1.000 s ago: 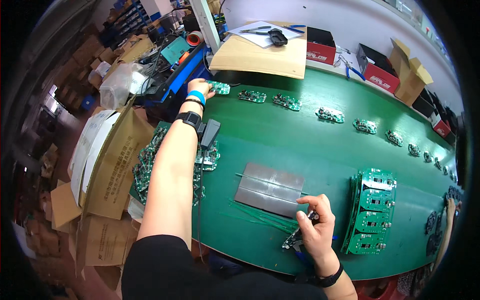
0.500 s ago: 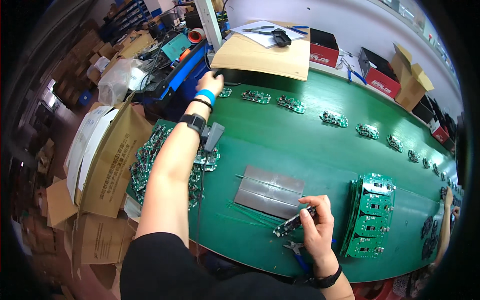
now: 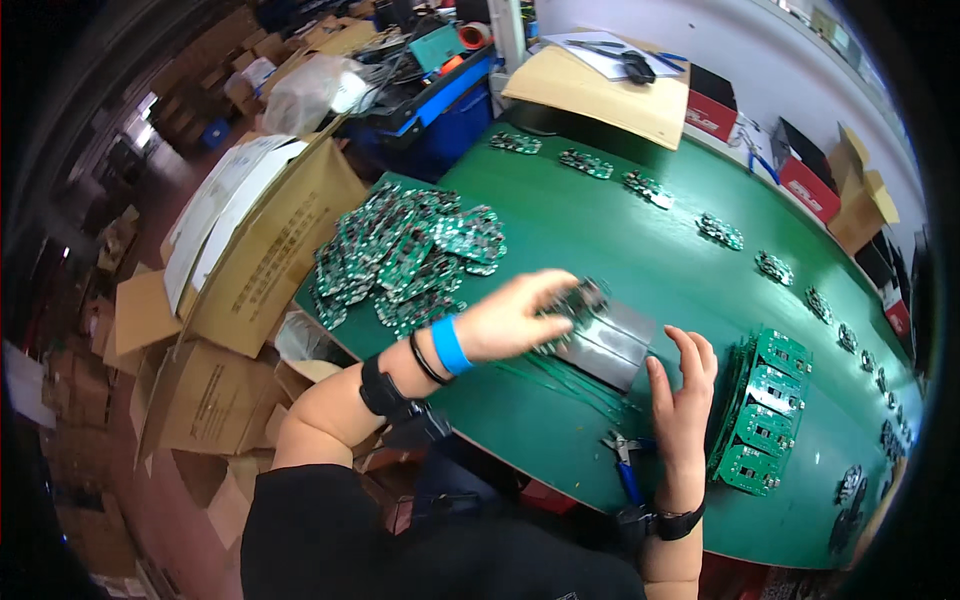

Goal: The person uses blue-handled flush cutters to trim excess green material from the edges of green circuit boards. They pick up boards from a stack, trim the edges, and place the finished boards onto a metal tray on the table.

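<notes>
My left hand [image 3: 515,318], with a blue band at its wrist, grips a small green circuit board [image 3: 588,298] crowded with dark parts. The hand and board are slightly smeared by motion. They hang above a flat grey plate [image 3: 612,350] that has a groove line across it. To the right of the plate, my right hand [image 3: 685,395] is raised with its fingers apart and nothing in it. Blue-handled cutters [image 3: 626,465] lie just left of my right wrist. Thin green strips [image 3: 560,385] are scattered along the plate's near edge.
A heap of circuit boards [image 3: 405,255] covers the table's left corner. Single boards [image 3: 585,163] form a curved row along the far side. Stacked green board panels [image 3: 765,410] stand at right. A cardboard box [image 3: 270,250] borders the table's left; a cardboard sheet [image 3: 600,95] lies at the back.
My left hand has come back from the far end of the row and now has a circuit board. My right hand, which held a board, is now empty. The view has shifted left.
</notes>
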`<action>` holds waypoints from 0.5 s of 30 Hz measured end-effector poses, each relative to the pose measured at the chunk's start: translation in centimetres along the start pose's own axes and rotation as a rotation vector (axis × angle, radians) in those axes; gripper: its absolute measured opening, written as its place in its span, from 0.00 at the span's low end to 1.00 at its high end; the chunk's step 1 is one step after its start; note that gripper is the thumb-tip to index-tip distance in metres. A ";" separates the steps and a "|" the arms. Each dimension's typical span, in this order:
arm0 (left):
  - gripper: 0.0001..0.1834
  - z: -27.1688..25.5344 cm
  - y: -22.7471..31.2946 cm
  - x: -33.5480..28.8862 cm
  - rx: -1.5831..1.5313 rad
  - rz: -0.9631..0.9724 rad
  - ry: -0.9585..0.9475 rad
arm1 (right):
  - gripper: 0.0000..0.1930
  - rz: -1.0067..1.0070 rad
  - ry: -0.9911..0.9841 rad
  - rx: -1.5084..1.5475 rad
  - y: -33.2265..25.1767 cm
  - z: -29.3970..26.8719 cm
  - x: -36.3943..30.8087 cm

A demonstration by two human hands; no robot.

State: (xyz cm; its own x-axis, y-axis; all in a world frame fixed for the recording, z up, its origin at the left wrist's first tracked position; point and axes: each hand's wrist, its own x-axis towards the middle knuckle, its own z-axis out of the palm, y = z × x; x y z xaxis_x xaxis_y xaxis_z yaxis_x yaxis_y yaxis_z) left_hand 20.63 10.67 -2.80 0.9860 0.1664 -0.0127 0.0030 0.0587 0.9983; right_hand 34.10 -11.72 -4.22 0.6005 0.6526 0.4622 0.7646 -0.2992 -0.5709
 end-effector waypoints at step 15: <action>0.25 -6.3 0.7 -11.4 0.773 -0.008 0.496 | 0.09 0.094 0.011 0.212 3.3 2.6 0.2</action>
State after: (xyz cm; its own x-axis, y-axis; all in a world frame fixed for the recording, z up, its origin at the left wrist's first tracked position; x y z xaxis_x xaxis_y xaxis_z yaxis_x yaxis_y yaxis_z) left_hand 8.39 14.98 -2.35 0.8013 0.5828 0.1354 0.2966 -0.5834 0.7561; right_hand 36.20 -10.77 -7.75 0.6703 0.6207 0.4067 0.6393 -0.2048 -0.7412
